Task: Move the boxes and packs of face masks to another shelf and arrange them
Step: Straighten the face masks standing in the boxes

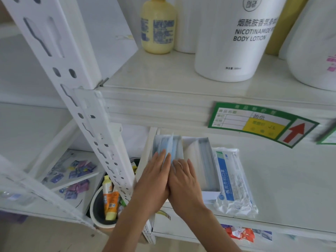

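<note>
Two open white boxes of face masks stand side by side on the white lower shelf (283,179). The left box (167,144) shows blue masks; the right box (201,157) holds clear-wrapped masks. My left hand (154,175) and my right hand (185,179) lie flat together on the masks in the left box, fingers straight and pointing inward. A blue-and-white sealed mask pack (232,179) lies flat just right of the right box.
A white slotted upright (87,110) rises at the left. Above, a shelf carries a yellow bottle (158,26) and white lotion tubs (234,39). Its edge bears a green price tag (261,122). A round bin with tubes (107,202) stands lower left.
</note>
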Motion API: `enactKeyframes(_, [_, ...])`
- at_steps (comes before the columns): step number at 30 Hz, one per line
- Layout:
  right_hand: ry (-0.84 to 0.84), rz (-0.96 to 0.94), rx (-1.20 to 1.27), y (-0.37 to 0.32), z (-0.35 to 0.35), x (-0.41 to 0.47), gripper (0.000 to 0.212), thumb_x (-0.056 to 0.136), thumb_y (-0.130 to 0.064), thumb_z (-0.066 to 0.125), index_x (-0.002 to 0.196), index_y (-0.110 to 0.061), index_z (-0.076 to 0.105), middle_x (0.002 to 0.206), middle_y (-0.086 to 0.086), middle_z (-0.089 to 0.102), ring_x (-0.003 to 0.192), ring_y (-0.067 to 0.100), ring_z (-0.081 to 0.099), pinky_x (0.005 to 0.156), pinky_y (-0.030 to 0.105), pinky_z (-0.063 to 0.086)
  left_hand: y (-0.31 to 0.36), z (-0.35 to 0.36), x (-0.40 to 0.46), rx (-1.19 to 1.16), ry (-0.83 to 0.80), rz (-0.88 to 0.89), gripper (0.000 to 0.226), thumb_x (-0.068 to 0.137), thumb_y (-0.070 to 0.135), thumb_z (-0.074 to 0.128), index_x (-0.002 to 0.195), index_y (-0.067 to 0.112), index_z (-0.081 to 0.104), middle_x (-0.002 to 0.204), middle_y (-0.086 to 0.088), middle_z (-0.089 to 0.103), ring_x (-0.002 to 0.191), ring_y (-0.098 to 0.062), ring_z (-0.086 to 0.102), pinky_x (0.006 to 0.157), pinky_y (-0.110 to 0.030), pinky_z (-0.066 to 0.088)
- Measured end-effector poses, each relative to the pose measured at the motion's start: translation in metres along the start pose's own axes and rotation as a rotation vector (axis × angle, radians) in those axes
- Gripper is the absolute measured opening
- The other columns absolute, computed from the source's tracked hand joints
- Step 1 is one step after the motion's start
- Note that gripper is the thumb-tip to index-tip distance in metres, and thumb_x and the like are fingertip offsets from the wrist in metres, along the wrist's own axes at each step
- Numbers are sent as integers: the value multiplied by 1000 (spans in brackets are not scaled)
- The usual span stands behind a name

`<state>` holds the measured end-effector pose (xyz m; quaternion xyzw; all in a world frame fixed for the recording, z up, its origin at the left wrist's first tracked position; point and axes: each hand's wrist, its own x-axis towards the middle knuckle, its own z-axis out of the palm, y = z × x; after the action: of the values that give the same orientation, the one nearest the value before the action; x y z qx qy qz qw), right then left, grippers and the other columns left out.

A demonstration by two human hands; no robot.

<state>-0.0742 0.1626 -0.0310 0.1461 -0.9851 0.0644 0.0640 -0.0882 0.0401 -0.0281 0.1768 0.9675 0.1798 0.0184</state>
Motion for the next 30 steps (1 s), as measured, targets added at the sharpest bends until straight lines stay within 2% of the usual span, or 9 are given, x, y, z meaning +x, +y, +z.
enactKeyframes(2, [-5, -36, 43, 4, 3, -1, 72, 87, -14, 63, 153, -9, 34, 147, 8, 46, 143, 27, 35, 126, 46, 11, -3, 9, -1, 25, 18, -36, 70, 103, 22, 36, 160, 15, -4, 170, -4, -5, 155, -15, -8, 126, -33, 4])
enactKeyframes(4, [13, -63, 103, 9, 4, -3, 65, 86, -12, 64, 148, -10, 43, 145, 6, 51, 138, 24, 44, 127, 43, 13, -4, 17, 1, 45, 41, -88, 68, 104, 28, 33, 159, 9, -2, 169, -9, -3, 155, -20, -6, 126, -34, 2])
enactKeyframes(7, [104, -54, 217, 16, 5, -5, 47, 82, -3, 71, 128, -8, 64, 128, 9, 67, 120, 25, 63, 118, 46, 37, 1, 27, 2, 121, 28, -117, 72, 104, 30, 34, 158, 6, -6, 166, -17, -15, 154, -29, -14, 126, -39, 1])
enactKeyframes(10, [168, -39, 298, 18, 4, -1, 28, 85, -3, 69, 112, -9, 69, 111, 6, 71, 97, 23, 66, 100, 40, 52, 0, 30, -1, 66, 138, -81, 75, 102, 27, 44, 160, 20, -3, 168, -9, -9, 155, -28, -10, 126, -43, 5])
enactKeyframes(13, [145, -18, 315, 22, 5, 3, 22, 94, -14, 58, 113, -17, 68, 114, -3, 69, 101, 14, 61, 102, 31, 46, -7, 29, -1, 137, 132, -1, 68, 100, 21, 47, 160, 23, 15, 170, -2, 0, 155, -29, -7, 123, -46, 0])
enactKeyframes(17, [169, 80, 346, 23, 9, 4, 15, 90, -19, 62, 103, -18, 69, 111, -8, 67, 101, 11, 60, 91, 30, 51, -6, 28, -3, 96, 140, -84, 49, 103, 28, 39, 151, 18, 39, 169, -6, 12, 155, -28, 0, 124, -42, 3])
enactKeyframes(20, [208, 141, 389, 23, 13, 6, 16, 86, -18, 70, 101, -13, 72, 109, -4, 68, 100, 15, 61, 87, 31, 54, -3, 27, -6, 0, 177, -130, 49, 104, 31, 34, 150, 16, 38, 168, -8, 14, 156, -23, 2, 126, -39, 11])
enactKeyframes(24, [207, 75, 418, 26, 15, 7, 13, 97, -13, 63, 105, -10, 73, 110, 0, 68, 99, 17, 61, 85, 34, 57, -4, 24, -8, -63, 140, -124, 60, 101, 26, 42, 155, 35, 19, 169, -1, 5, 155, -20, -3, 124, -42, 19])
enactKeyframes(30, [178, 133, 513, 33, 17, 6, 25, 93, -2, 62, 116, -7, 72, 120, 2, 66, 109, 16, 61, 94, 20, 50, -1, 25, -4, -93, 122, -224, 42, 103, 36, 37, 140, 22, 51, 169, -1, 5, 155, -17, -2, 123, -44, 25])
